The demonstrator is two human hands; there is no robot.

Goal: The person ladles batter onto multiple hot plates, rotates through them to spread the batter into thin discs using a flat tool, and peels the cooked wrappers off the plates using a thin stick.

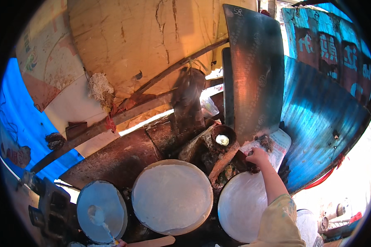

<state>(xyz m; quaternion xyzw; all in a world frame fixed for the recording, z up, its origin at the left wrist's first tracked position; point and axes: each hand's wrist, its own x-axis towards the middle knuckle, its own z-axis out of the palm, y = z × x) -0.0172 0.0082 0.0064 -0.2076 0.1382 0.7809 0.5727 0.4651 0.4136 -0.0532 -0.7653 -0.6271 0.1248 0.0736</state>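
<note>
My right hand [257, 157] reaches over the far edge of the right round griddle [239, 206]. Its fingers are closed around something dark that I cannot make out. Beside it, a dark fuzzy clump [265, 143] lies on a pale printed sheet [282, 144]. Only a sliver of my left hand [122, 243] shows at the lower edge, apparently closed on a flat wooden spatula [154, 241] that points right. A ladle [96, 215] rests in the pale batter of the left round vessel [84, 201], its handle running toward that hand. Thin whitish batter covers the middle griddle [172, 196].
Behind the griddles stands a sooty pipe-like piece [224, 154] with a small pale-filled cup [222, 140]. A tall dark board [255, 74] leans upright beyond my right hand. Blue corrugated sheeting [317, 123] curves along the right. A wooden beam [152, 96] crosses the back.
</note>
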